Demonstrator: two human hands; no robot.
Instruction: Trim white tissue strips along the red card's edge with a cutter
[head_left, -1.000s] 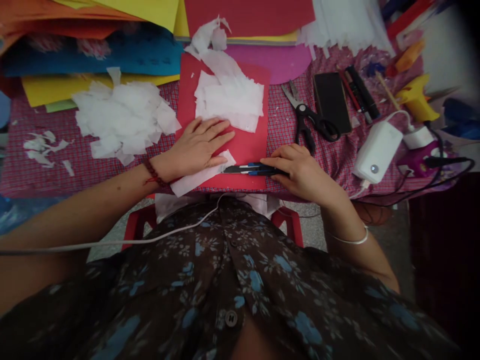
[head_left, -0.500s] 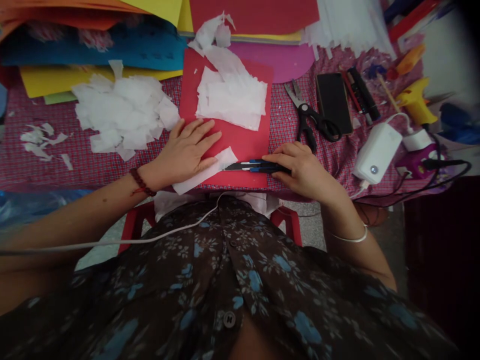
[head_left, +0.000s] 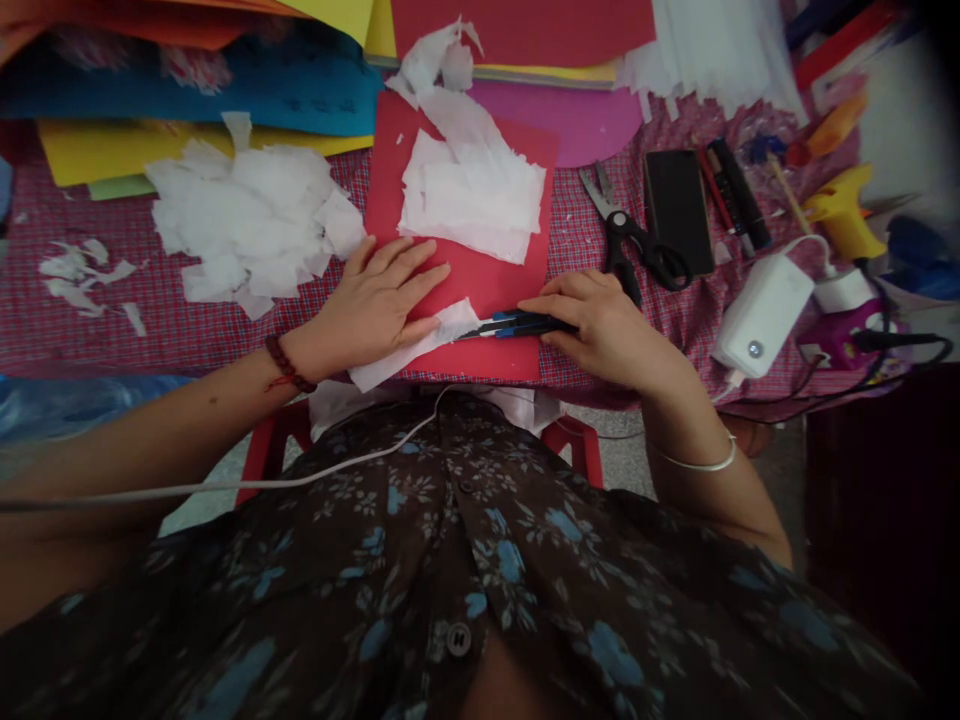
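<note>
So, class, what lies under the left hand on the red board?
The left hand presses flat on a white paper strip, which lies on the red board. The part of the strip beneath the palm is hidden, so its full shape cannot be seen.

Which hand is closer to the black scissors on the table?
Right. The right hand, gripping a utility knife, lies just beside the scissors; the left hand rests flat on a paper strip, farther away.

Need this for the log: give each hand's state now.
Left hand: open, flat on the paper and red sheet.
Right hand: closed, holding the knife.
</note>
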